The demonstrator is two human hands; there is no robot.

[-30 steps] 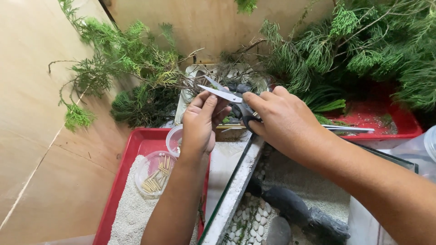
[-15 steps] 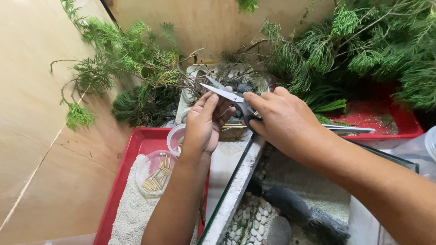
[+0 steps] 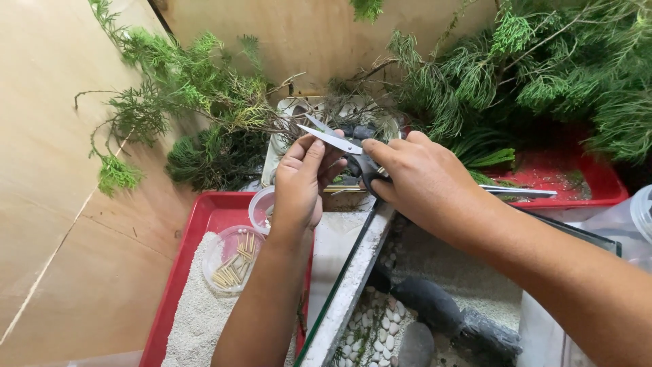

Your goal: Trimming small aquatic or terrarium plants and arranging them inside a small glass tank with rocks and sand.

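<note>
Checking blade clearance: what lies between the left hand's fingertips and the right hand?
In the head view, the open scissors, held by the right hand, span that stretch; the left hand fingertips touch the lower blade.

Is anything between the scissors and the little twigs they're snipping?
Nothing visible. The right hand holds the scissors open at the thin twigs, and the left hand sits just below the blades, not across them.

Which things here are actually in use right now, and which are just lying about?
In use:
- right hand on the silver-bladed scissors, blades open
- left hand at the thin twigs by the blades

Lying about:
- red plastic tray of white gravel
- clear round dish of small sticks
- dark stones
</note>
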